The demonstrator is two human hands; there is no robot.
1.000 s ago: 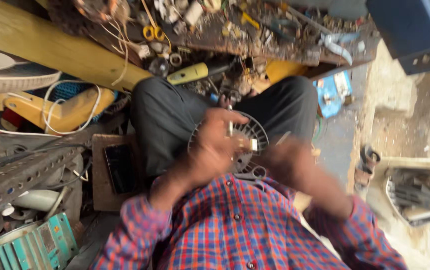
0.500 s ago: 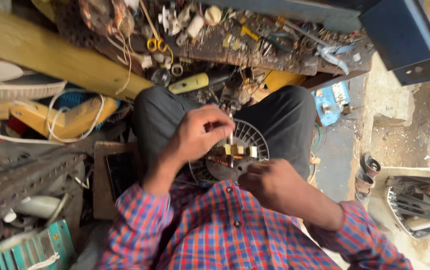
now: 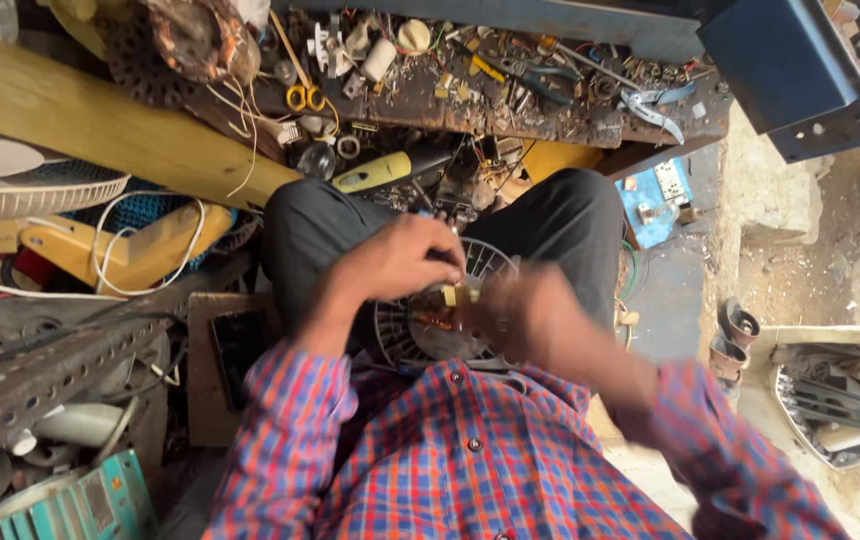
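A round white fan motor housing [image 3: 495, 262] with radial ribs and copper windings lies on my lap, between my dark trouser legs. My left hand [image 3: 400, 262] is curled over its upper left part and grips it, fingertips next to a small brass-coloured piece [image 3: 462, 295] at the middle. My right hand [image 3: 540, 318] is over the right side of the housing. It is blurred by motion, so I cannot see its fingers or whether it holds anything. My checked red and blue shirt fills the bottom of the view.
A cluttered workbench [image 3: 650, 130] with pliers, scissors and small parts runs along the top. A yellow-handled screwdriver [image 3: 375, 175] lies by my left knee. At the left are a yellow wooden plank [image 3: 100, 125], a white fan guard [image 3: 30, 190] and a perforated metal bar [image 3: 40, 395]. A blue socket board [image 3: 655, 195] is at the right.
My right hand has moved up over the right side of the housing and is now blurred. My left hand has stayed on the upper left of the housing.
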